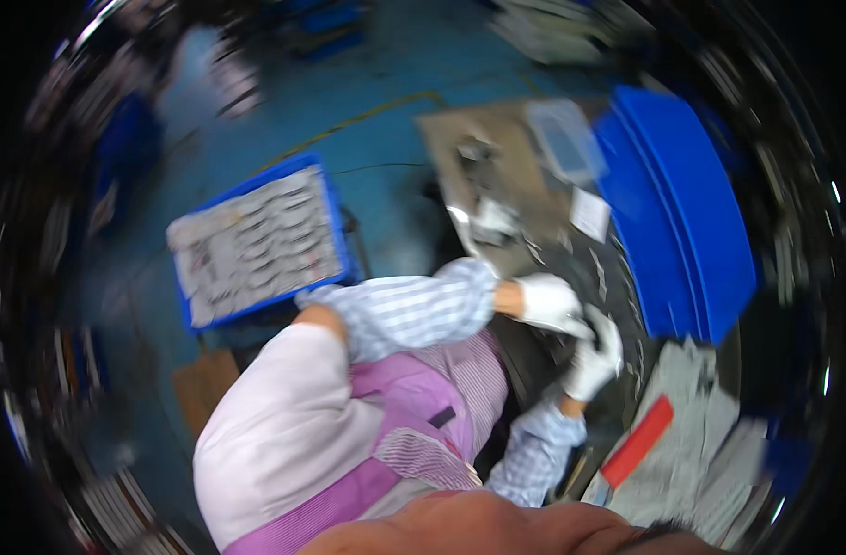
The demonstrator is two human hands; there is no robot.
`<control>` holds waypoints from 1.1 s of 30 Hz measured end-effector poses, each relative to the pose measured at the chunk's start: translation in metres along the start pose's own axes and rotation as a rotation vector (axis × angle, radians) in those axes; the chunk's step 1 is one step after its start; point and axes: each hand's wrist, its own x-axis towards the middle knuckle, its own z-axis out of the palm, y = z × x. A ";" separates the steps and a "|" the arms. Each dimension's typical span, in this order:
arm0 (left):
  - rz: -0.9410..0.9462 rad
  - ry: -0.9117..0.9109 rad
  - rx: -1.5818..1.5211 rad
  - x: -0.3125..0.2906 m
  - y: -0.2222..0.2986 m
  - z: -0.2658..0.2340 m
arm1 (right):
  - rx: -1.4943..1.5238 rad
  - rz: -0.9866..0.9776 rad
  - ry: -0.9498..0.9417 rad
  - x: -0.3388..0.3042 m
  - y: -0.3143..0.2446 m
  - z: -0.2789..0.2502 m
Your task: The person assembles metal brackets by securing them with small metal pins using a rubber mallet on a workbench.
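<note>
Both my hands wear white gloves and meet over a dark work surface (571,264). My left hand (551,303) reaches in from the left, its fingers drawn together and pointing toward the other hand. My right hand (594,359) is bent upward, with its fingertips pinched against those of the left. Whatever is between the fingertips is too small and blurred to make out. Small pale slivers lie scattered on the dark surface around the hands. Just beyond them a greyish-white lump (493,222) rests beside a brown board (515,139).
On the left, a blue tray (332,208) holds rows of grey curved parts. A large blue bin (686,213) stands at the right, near a clear plastic box (564,139) and a white paper (589,215). A red strip (637,442) lies on grey sheets at the lower right.
</note>
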 end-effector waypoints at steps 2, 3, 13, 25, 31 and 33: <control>0.045 0.117 0.026 0.022 -0.028 0.008 | 0.263 0.180 -0.044 0.029 0.016 0.000; 0.081 0.291 0.191 0.027 -0.031 -0.006 | 0.384 0.250 0.013 0.043 0.027 -0.001; -0.517 -0.094 0.469 0.112 -0.128 0.025 | -0.607 -0.228 -0.673 0.123 0.114 0.054; -0.434 0.172 0.289 0.098 -0.127 0.008 | -0.945 -0.201 -0.778 0.115 0.106 0.065; -0.218 0.527 -0.068 -0.060 -0.054 -0.108 | -0.881 -0.368 -0.862 0.121 0.087 0.078; -0.174 0.603 -0.249 -0.168 -0.057 -0.132 | -0.977 -0.457 -0.877 0.126 0.078 0.085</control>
